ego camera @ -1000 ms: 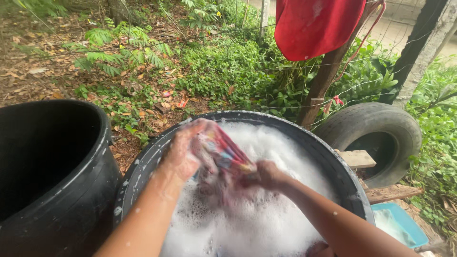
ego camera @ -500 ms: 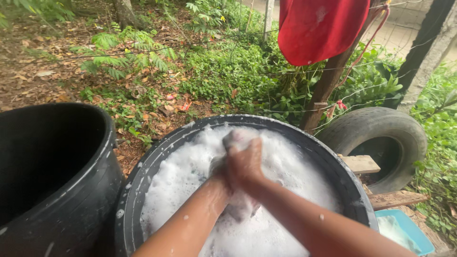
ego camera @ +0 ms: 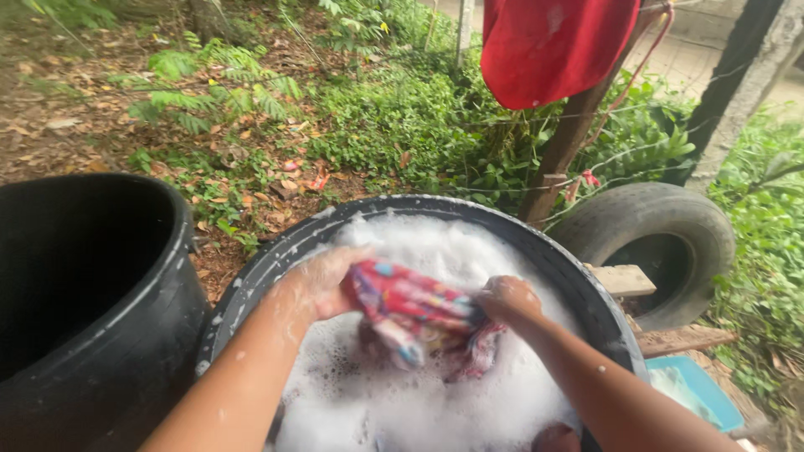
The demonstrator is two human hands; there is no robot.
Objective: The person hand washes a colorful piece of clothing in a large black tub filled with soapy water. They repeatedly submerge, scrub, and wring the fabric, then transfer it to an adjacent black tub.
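- Outdoors, on bare earth with dry leaves and green plants, a round black tub (ego camera: 251, 276) full of white foam (ego camera: 419, 402) stands nearest to the person.
- Both hands are closed on one thing: a wet cloth (ego camera: 414, 314), red with small coloured marks, held just above the foam near the middle of the tub.
- Left hand (ego camera: 322, 280) grips the left end of the cloth, with soap on the fingers and the wrist.
- Right hand (ego camera: 507, 300) is a fist on the right end, and some of the cloth hangs down from it into the foam.
- Between the two hands the cloth is bunched, not flat.
- To rub well, I think, the hands should stay close together so that cloth presses against cloth, and should dip it often, because the soap is in the tub and not in the air.
- It seems wise to keep the work over the centre, so water falls back inside and not over the rim.
- Turning the cloth to a new part after some rubs would reach the folds that are now hidden.
- At the left, just beside the tub, is a black barrel (ego camera: 84, 301), dark inside; I cannot tell what it holds.
- At the right, lower, a blue basin (ego camera: 699, 393) shows only a corner.
- Behind the tub lies an old tyre (ego camera: 649, 238) with wood planks (ego camera: 624, 280) near it.
- Farther, a red garment (ego camera: 553, 46) hangs on a post (ego camera: 569, 142) by the wire fence.
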